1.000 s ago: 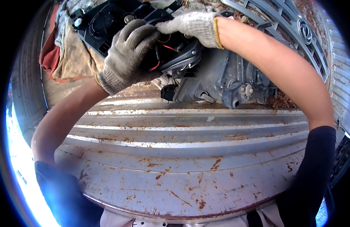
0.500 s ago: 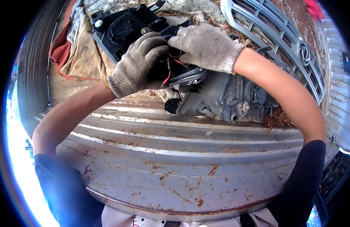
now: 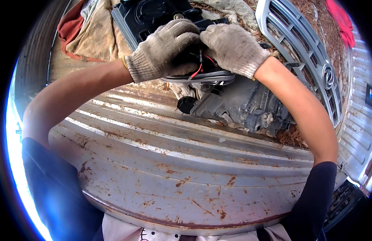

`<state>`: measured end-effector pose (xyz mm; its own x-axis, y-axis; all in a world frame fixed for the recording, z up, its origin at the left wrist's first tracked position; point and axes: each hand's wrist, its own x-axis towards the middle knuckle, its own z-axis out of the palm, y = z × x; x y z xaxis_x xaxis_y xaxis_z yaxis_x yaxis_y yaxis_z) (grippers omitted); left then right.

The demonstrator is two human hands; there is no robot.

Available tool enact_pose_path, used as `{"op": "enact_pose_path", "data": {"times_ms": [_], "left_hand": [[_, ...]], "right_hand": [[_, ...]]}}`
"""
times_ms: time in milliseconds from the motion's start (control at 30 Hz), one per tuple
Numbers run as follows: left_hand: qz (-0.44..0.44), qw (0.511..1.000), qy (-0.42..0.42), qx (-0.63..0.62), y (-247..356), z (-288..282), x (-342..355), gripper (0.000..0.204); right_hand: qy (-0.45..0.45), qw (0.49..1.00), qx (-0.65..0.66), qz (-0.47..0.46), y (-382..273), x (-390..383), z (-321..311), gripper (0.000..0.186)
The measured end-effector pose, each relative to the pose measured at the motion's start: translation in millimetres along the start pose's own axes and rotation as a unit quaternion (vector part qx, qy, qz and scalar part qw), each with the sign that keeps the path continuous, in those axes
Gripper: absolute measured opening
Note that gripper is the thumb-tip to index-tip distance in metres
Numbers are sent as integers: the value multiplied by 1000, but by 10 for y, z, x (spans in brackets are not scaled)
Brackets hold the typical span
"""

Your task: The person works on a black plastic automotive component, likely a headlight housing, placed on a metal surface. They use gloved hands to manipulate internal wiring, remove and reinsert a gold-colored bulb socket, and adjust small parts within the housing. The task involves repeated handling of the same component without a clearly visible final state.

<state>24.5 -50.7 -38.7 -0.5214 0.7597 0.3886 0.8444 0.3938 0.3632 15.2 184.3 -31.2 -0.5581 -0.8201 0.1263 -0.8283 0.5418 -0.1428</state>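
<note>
Both my hands wear grey knitted gloves. My left hand [image 3: 168,50] has its fingers curled on a black headlamp housing [image 3: 142,18] at the top of the view, its fingertips near the centre. Beside it, my right hand [image 3: 228,48] has closed fingers at the same housing; what they pinch is hidden. A red-tipped black wire [image 3: 198,72] hangs between the gloves. Below the housing lies a second, dusty grey lamp unit [image 3: 246,108], partly behind my right forearm.
A silver grille [image 3: 298,48] lies at right, near a red cloth [image 3: 340,20]. Tan and rust-coloured cloths [image 3: 93,40] lie at upper left. The ribbed, rust-marked metal truck bed [image 3: 182,172] spans the foreground, with its side panel [image 3: 358,120] at far right.
My right hand's fingers have curled inward from a more stretched pose, and its back now faces up. My left hand stays at the housing. The whole view has shifted.
</note>
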Motion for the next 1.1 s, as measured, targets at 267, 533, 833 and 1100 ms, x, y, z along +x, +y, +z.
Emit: {"op": "enact_pose_path", "data": {"times_ms": [267, 533, 833, 1100], "left_hand": [[7, 1000, 4, -10, 30, -11, -36, 56], [19, 1000, -1, -19, 87, -1, 97, 52], [7, 1000, -24, -13, 27, -111, 83, 49], [30, 998, 49, -6, -12, 40, -2, 37]], "right_hand": [[24, 999, -1, -30, 18, 8, 42, 15], [6, 1000, -1, 5, 10, -90, 54, 17], [3, 1000, 24, -12, 53, 31, -66, 13], [36, 997, 43, -47, 226, -89, 156, 21]]}}
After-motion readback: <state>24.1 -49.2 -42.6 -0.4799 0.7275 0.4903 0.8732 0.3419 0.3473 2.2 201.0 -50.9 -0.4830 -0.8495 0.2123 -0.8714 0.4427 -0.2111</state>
